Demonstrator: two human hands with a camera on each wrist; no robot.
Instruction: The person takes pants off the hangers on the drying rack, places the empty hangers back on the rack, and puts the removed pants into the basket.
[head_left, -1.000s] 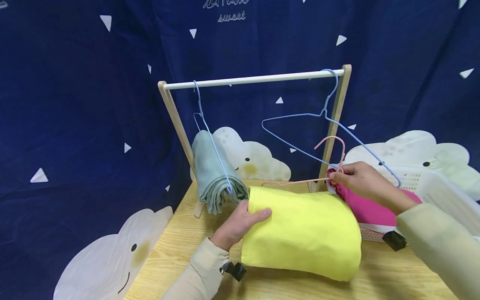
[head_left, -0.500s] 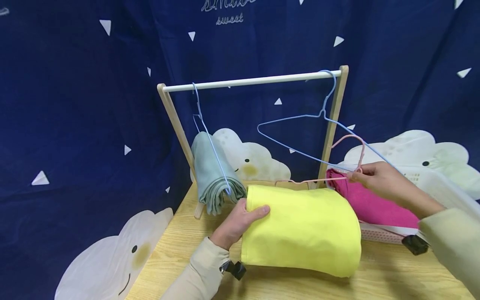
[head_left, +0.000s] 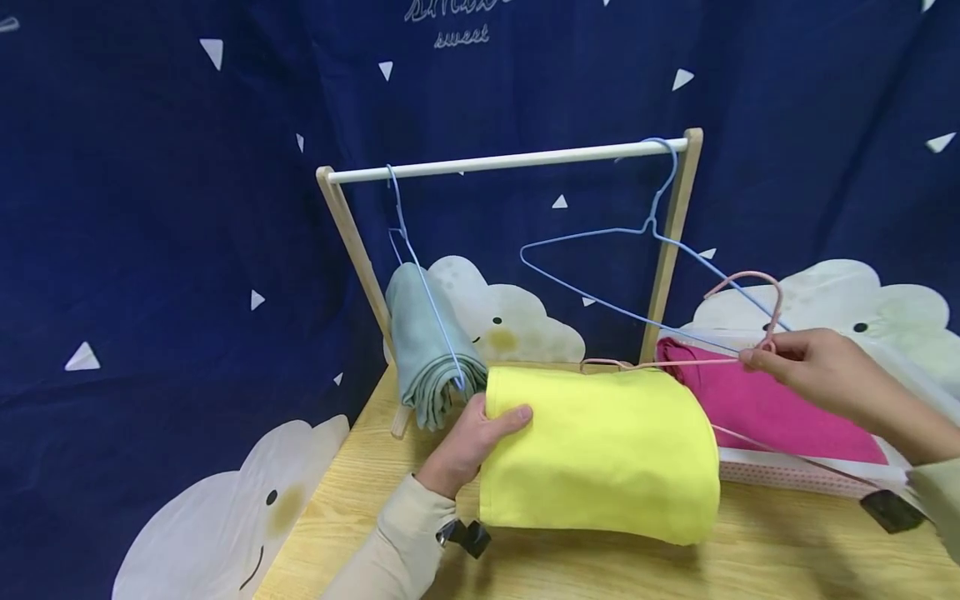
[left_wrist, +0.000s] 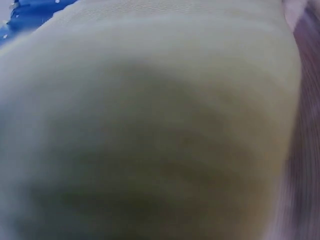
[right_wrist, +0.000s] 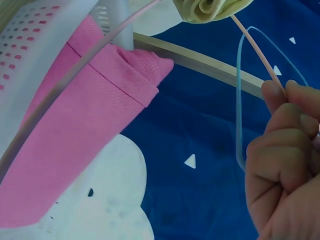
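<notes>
"If the head view is taken first, what is found to have changed?"

"The pink hanger (head_left: 697,362) has been drawn rightward by the right grip (head_left: 821,371), whose fingertips are pinched on it at the base of the hook. Less of its wire is now left behind the top edge of the yellow cloth (head_left: 600,458). That cloth is held almost where it was, over the counter (head_left: 352,467), clamped at its left end by the left grip (head_left: 465,446), thumb in front."

"What is meant by that for the work?"

"The cloth's place along the wire seems to be what is being altered; whether the lower bar is passed right through the cloth cannot be told."

"And round about?"

"From the white rail (head_left: 510,161) a blue hanger (head_left: 651,223) is hung; it is overlapped by the pink hook, so a snag might be feared there. At the rail's other end, a rolled green cloth (head_left: 412,342) is carried. On the right, a magenta cloth (head_left: 780,408) is held in a basket (head_left: 772,475)."

"Is anything added by the left wrist view?"

"Little: it is mostly filled by a pale, blurred surface (left_wrist: 160,100), and the left grip cannot be made out."

"And by the right wrist view?"

"The pinch on the pink hanger is confirmed. The magenta cloth is crossed by the lower bar; whether it is touched cannot be judged."
</notes>
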